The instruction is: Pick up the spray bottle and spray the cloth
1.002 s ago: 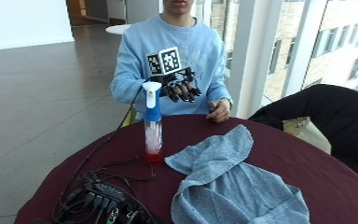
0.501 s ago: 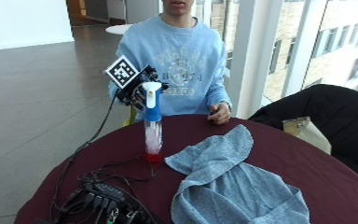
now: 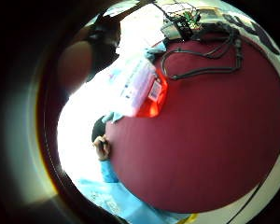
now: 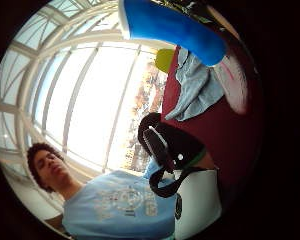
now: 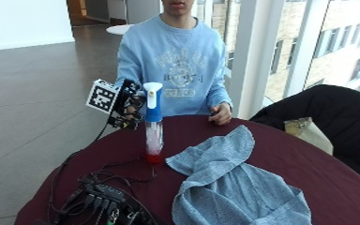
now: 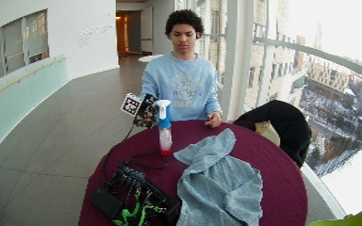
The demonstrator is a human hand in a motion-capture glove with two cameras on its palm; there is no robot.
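The gloved right hand (image 5: 127,107) is beside the spray bottle's blue head, at its 9 o'clock; I cannot tell if its fingers already grasp it. The spray bottle (image 5: 152,123) stands upright on the table (image 5: 330,164), the cloth (image 5: 230,187) at its 4 o'clock. Better to wrap the neck under the head, one finger on the trigger.

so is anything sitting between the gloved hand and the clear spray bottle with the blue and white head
Nothing visible does. The black-gloved right hand hangs just beside the blue and white head of the clear spray bottle, which stands upright on the dark red round table. The grey-blue cloth lies on the bottle's other side.
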